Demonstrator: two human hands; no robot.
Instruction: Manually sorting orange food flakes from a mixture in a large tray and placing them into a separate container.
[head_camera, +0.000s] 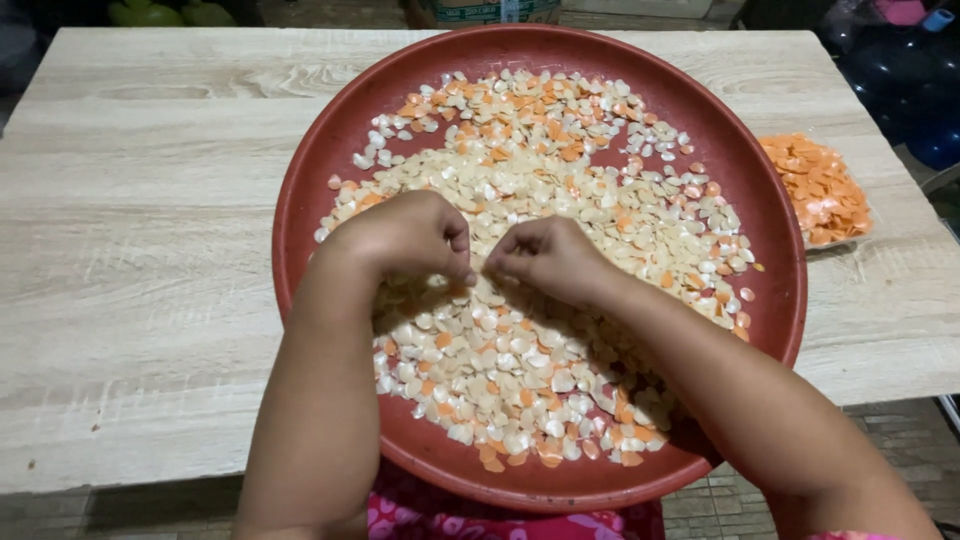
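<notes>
A big round red tray lies on a pale wooden table. It is spread with many small flat pieces, cream-white mixed with orange. My left hand and my right hand rest side by side on the pieces at the tray's middle, fingers curled inward, fingertips almost meeting. Each hand's fingertips pinch at the pieces; what lies under the fingers is hidden.
A clear bag or sheet with a heap of orange pieces lies on the table right of the tray. Dark blue containers stand beyond the table's right corner. The tray's near rim overhangs the table's front edge above pink patterned cloth.
</notes>
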